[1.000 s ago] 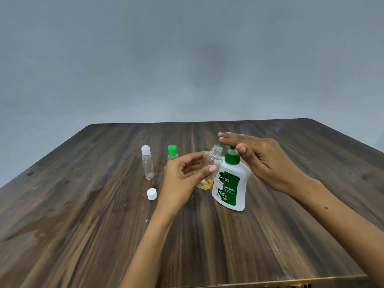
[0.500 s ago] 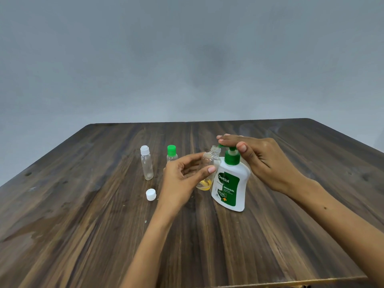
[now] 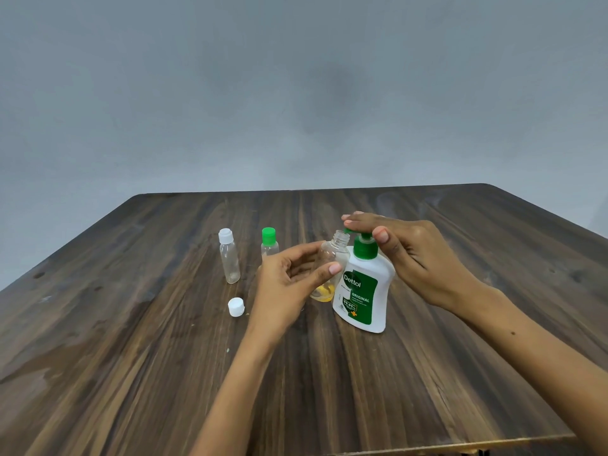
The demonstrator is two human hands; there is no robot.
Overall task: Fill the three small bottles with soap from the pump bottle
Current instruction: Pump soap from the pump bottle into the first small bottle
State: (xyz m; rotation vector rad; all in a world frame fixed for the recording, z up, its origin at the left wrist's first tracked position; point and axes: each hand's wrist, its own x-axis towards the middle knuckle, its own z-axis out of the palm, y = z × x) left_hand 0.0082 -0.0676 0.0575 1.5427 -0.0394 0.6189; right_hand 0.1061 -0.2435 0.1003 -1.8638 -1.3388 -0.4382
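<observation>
A white pump bottle (image 3: 363, 291) with a green label and green pump stands mid-table. My right hand (image 3: 411, 255) lies on top of the pump head, fingers straight, pressing it. My left hand (image 3: 289, 281) grips an uncapped clear small bottle (image 3: 332, 255), tilted, its mouth under the nozzle; a little yellow soap sits in its bottom. A clear small bottle with a white cap (image 3: 228, 256) stands to the left. Another with a green cap (image 3: 269, 243) stands behind my left hand, partly hidden.
A loose white cap (image 3: 236, 307) lies on the dark wooden table (image 3: 131, 357) left of my left wrist. The table's front edge runs along the bottom right. A plain grey wall stands behind.
My right hand has sunk slightly with the pump head. The left hand keeps the uncapped bottle at the nozzle; little else has shifted.
</observation>
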